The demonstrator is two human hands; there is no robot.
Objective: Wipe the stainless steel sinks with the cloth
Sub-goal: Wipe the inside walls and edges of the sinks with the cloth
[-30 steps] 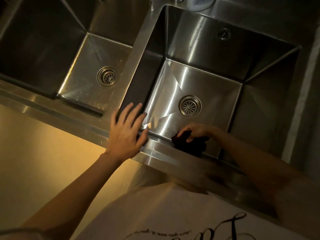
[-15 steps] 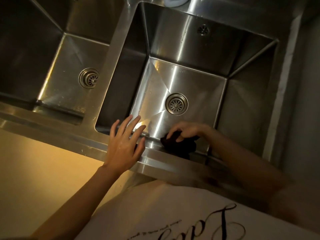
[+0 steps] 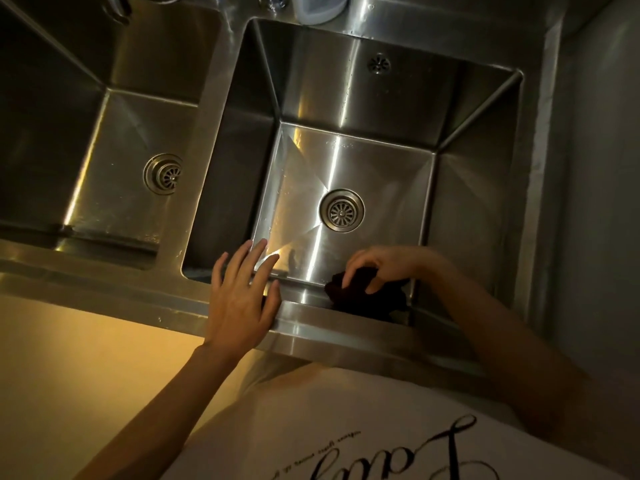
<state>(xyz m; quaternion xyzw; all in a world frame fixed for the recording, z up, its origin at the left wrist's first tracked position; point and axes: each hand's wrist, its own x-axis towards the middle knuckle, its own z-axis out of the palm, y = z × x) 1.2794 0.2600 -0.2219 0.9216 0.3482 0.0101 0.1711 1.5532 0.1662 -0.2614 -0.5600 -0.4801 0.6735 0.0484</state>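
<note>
Two stainless steel sinks lie side by side below me. The right sink (image 3: 377, 98) is deep, with a round drain (image 3: 341, 210) in its floor. A dark cloth (image 3: 370, 301) is bunched at the foot of its near wall. My right hand (image 3: 379, 265) grips the cloth with curled fingers and presses it against the steel. My left hand (image 3: 242, 299) rests with fingers spread on the front rim (image 3: 329, 327), its fingertips over the sink's near left corner. The left sink (image 3: 114, 133) has its own drain (image 3: 163, 173).
A steel divider (image 3: 211, 109) separates the two basins. A translucent container (image 3: 318, 6) stands on the back ledge behind the right sink, with faucet parts (image 3: 117, 6) at the far left. A grey wall (image 3: 599, 168) borders the right. My white shirt (image 3: 346, 427) presses the front edge.
The view has shifted right and closer to the right sink. My right hand has dragged the cloth slightly right along the near wall. My left hand stays on the rim.
</note>
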